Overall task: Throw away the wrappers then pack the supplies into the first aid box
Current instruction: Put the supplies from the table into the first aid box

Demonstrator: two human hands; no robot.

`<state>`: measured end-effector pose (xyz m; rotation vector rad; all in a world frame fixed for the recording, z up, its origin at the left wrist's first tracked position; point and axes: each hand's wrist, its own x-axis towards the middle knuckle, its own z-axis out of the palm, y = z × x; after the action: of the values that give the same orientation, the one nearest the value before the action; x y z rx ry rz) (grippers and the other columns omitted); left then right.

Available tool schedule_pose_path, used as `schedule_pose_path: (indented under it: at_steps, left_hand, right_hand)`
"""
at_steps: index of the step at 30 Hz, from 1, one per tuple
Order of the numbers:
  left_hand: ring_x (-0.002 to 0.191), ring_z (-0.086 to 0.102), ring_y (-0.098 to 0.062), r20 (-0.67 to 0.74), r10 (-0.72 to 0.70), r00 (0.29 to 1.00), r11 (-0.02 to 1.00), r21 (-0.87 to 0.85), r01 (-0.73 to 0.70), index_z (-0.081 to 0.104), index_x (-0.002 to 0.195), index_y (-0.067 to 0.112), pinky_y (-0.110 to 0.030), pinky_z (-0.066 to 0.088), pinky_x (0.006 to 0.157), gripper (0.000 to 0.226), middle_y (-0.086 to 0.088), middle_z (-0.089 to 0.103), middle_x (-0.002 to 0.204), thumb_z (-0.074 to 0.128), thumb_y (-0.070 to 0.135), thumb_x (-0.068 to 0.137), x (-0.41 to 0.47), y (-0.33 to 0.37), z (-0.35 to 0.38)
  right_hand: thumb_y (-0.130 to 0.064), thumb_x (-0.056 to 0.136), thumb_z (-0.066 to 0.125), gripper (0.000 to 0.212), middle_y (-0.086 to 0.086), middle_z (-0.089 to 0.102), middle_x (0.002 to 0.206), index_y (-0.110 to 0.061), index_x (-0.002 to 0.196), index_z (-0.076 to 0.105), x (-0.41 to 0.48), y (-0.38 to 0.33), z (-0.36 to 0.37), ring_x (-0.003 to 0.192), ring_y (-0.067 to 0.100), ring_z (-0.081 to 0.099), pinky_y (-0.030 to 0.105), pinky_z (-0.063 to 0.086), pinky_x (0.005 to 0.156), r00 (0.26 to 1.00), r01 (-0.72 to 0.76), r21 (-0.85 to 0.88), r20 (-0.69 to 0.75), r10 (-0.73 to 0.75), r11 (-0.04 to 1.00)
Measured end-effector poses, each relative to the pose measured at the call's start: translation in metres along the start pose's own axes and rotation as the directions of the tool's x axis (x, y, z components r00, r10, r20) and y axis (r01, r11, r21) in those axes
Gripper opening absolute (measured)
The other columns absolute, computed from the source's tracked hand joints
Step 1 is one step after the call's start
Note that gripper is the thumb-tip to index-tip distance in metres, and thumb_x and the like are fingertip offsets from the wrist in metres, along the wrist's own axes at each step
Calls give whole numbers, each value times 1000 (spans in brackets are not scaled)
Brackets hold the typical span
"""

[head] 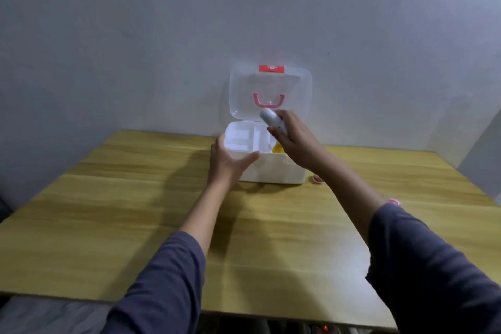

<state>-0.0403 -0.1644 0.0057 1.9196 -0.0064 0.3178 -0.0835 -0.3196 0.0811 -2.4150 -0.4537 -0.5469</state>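
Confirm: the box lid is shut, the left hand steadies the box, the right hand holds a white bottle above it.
Not shut: the head view shows the lid standing open. The left hand steadies the box; the right hand holds the white bottle above it.

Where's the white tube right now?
Head view, centre: white tube gripped in the right hand above the right side of the open first aid box.
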Motion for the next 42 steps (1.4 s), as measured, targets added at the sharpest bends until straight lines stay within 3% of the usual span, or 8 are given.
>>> schedule_pose_path:
  at_steps: [5,10,16,22,27,36,42]
  left_hand:
    - [125,48,-23,1,17,1000,998,62,-17,44,137,18,-32,43,96,91,-7,50,133,84,48,60,7,-2,-2]
    - [130,42,-17,1,-16,1000,999,-46,16,37,144,23,-26,39,97,98,-1,44,138,86,41,61,6,-6,0]
    - [127,44,-16,-4,-34,999,996,-88,34,38,143,23,-26,39,96,96,0,44,134,87,38,61,3,-6,1]
    - [125,44,-14,-1,-23,1000,995,-98,23,40,141,25,-22,35,90,91,0,45,133,85,38,64,2,-4,1]
    - [124,46,-16,2,-22,1000,996,-86,22,42,139,26,-25,40,92,90,0,46,132,85,41,62,2,-6,1]
    - [133,38,-15,17,-29,999,995,-100,30,32,147,22,-22,33,91,99,0,39,143,85,39,65,0,-3,-1]
    - [130,40,-15,23,-3,1000,994,-105,6,34,145,25,-22,34,92,95,-1,40,140,85,39,65,-3,-3,-3]
  right_hand:
    - [-27,94,48,36,17,51,119,-4,121,45,57,-6,34,94,21,46,26,30,78,978,16,-45,209,-7,999]
    - [-31,91,53,46,16,47,129,-5,128,42,77,6,64,116,31,48,35,36,91,917,-8,-195,390,85,981]
    - [-26,79,67,60,10,46,132,-15,131,39,79,7,64,118,27,47,31,38,86,902,-28,-187,419,106,982]
    - [-28,79,66,54,5,53,129,-18,128,45,79,1,53,105,20,48,28,34,79,886,-55,-203,442,141,978]
    - [-38,77,69,57,3,53,131,-21,127,47,79,-1,49,115,23,49,31,38,85,869,-107,-204,456,191,973]
    - [-40,74,71,58,7,56,126,-16,122,51,80,2,57,110,23,50,35,44,88,903,-80,-292,383,194,953]
    - [-48,78,65,59,6,54,130,-16,126,50,85,-1,37,118,25,49,35,40,97,862,-112,-290,448,239,950]
